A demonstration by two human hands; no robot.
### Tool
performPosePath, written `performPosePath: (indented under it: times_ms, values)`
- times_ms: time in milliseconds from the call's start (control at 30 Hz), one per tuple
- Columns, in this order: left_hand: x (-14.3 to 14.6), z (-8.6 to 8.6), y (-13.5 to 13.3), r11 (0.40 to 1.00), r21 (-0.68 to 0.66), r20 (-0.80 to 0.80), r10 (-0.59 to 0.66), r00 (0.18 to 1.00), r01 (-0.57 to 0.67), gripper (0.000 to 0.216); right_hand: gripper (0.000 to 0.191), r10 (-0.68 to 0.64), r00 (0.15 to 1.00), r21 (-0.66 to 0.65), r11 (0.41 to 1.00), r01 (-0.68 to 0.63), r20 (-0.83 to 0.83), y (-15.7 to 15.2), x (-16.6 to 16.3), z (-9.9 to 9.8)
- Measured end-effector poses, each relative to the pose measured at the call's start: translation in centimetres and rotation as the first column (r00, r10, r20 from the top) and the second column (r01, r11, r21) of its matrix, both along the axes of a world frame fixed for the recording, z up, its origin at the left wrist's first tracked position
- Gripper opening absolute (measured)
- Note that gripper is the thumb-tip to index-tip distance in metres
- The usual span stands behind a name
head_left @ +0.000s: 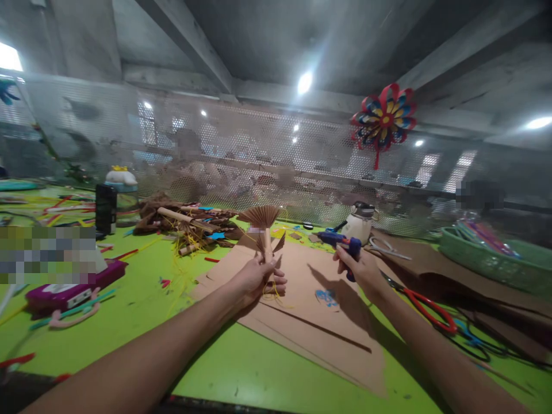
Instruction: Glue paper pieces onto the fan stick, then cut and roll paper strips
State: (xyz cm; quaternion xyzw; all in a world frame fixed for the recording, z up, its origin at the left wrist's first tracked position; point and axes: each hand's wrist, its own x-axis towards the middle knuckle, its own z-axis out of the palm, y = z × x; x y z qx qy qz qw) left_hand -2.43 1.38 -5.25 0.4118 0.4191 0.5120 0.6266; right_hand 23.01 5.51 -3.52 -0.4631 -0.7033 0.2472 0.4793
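Upright in my left hand (261,280) is a rolled brown paper tube (268,244), its fingers wrapped round the lower part. A pleated brown paper fan (261,215) spreads at the tube's top, and smaller folded paper pieces (278,244) stick out lower down. Yellow string (272,294) hangs below that hand. My right hand (359,265) grips a blue hot glue gun (350,244), its nozzle pointing left toward the paper piece, some distance apart from it. Under both hands lies a flat brown cardboard sheet (310,339) with a blue mark on it.
Orange-handled scissors (431,310) lie beside my right forearm. A green basket (495,259) stands at the right, a lidded jar (360,221) behind the glue gun. Brown paper pieces (185,221) pile up at the back left, near a phone (106,210) and a purple power strip (77,287).
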Motion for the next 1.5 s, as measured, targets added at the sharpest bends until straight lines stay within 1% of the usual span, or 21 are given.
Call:
performPosePath:
  times_ms: [33,100,167,300,400,500,600,733,800,867,900,933,967,1033,1100,1133,1200,1300,1400,1467,1500]
  values:
    - [0.1,-0.1,0.0,1.0,0.004,-0.002,0.014,1.0,-0.014,0.011,0.046,-0.076,0.997,0.029,0.997,0.075,0.027,0.7,0.3,-0.4]
    - [0.3,-0.1,-0.1,0.999,0.022,-0.008,0.034,0.999,-0.034,0.012,0.044,-0.214,0.968,0.127,0.972,0.198,0.134,2.0,0.6,-1.3]
    - [0.4,0.0,-0.2,0.999,0.035,-0.017,0.039,0.999,-0.038,0.013,0.038,-0.295,0.917,0.228,0.944,0.238,0.268,3.1,0.7,-1.9]
    - [0.6,0.3,-0.2,0.998,0.054,-0.04,0.042,0.998,-0.04,0.012,0.024,-0.315,0.792,0.312,0.936,0.166,0.523,5.1,-0.2,-2.3]
    - [0.6,0.2,-0.1,0.996,0.072,-0.054,0.059,0.997,-0.055,0.014,0.018,-0.293,0.721,0.324,0.941,0.1,0.628,6.5,-1.1,-2.0]
    - [0.6,0.2,-0.1,0.995,0.073,-0.064,0.069,0.996,-0.064,0.013,0.018,-0.212,0.701,0.289,0.957,0.008,0.681,7.3,-1.6,-1.8]
    - [0.8,0.3,-0.2,0.996,0.064,-0.066,0.063,0.996,-0.059,0.011,0.022,-0.126,0.681,0.247,0.965,-0.083,0.722,7.2,-1.2,-1.9]
    - [0.9,0.3,-0.2,0.996,0.088,-0.074,0.039,0.996,-0.033,0.01,0.029,-0.078,0.657,0.209,0.97,-0.123,0.75,6.2,0.1,-1.7]
    - [0.9,0.2,0.0,0.994,0.101,-0.074,0.04,0.996,-0.033,0.01,0.031,-0.128,0.67,0.265,0.958,-0.106,0.732,5.1,0.3,-1.5]
    - [0.8,0.1,0.1,0.994,0.109,-0.072,0.039,0.997,-0.031,0.01,0.026,-0.237,0.707,0.378,0.925,-0.046,0.666,3.4,0.3,-1.2]
    - [0.9,0.1,0.1,0.994,0.111,-0.075,0.032,0.997,-0.024,0.011,0.023,-0.279,0.723,0.414,0.91,-0.011,0.632,2.5,0.2,-1.0]
    - [0.9,0.1,0.1,0.993,0.114,-0.081,0.025,0.996,-0.016,0.012,0.022,-0.289,0.727,0.406,0.914,0.016,0.622,1.5,0.0,-0.9]
    - [1.0,0.2,0.0,0.993,0.122,-0.084,0.019,0.996,-0.008,0.012,0.024,-0.248,0.715,0.339,0.941,0.017,0.654,0.6,-0.1,-0.8]
    - [1.1,0.3,-0.2,0.99,0.142,-0.08,0.018,0.997,-0.006,0.012,0.028,-0.099,0.651,0.124,0.992,0.007,0.753,-1.0,-0.1,-0.6]
    - [1.3,0.4,-0.4,0.989,0.15,-0.071,0.025,0.997,-0.015,0.012,0.031,0.025,0.597,-0.059,0.998,0.036,0.802,-2.0,0.1,-0.2]
    - [1.4,0.5,-0.5,0.989,0.146,-0.069,0.031,0.997,-0.02,0.012,0.033,0.06,0.595,-0.117,0.991,0.058,0.801,-2.3,0.2,-0.1]
    - [1.4,0.6,-0.6,0.991,0.129,-0.077,0.03,0.997,-0.02,0.012,0.034,0.109,0.642,-0.204,0.976,0.077,0.759,-2.7,0.3,0.2]
    - [1.5,0.6,-0.7,0.992,0.127,-0.076,0.03,0.997,-0.02,0.012,0.029,0.16,0.76,-0.324,0.944,0.069,0.63,-3.0,0.3,0.3]
    - [1.5,0.6,-0.7,0.991,0.134,-0.069,0.035,0.997,-0.026,0.011,0.022,0.123,0.861,-0.408,0.907,0.104,0.493,-3.0,0.0,-0.4]
    - [1.6,0.6,-0.7,0.991,0.13,-0.071,0.033,0.997,-0.023,0.011,0.021,0.096,0.899,-0.434,0.894,0.11,0.427,-2.9,-0.1,-0.8]
    - [1.6,0.6,-0.7,0.991,0.131,-0.072,0.035,0.997,-0.026,0.011,0.024,0.083,0.906,-0.426,0.898,0.113,0.416,-2.8,0.0,-0.9]
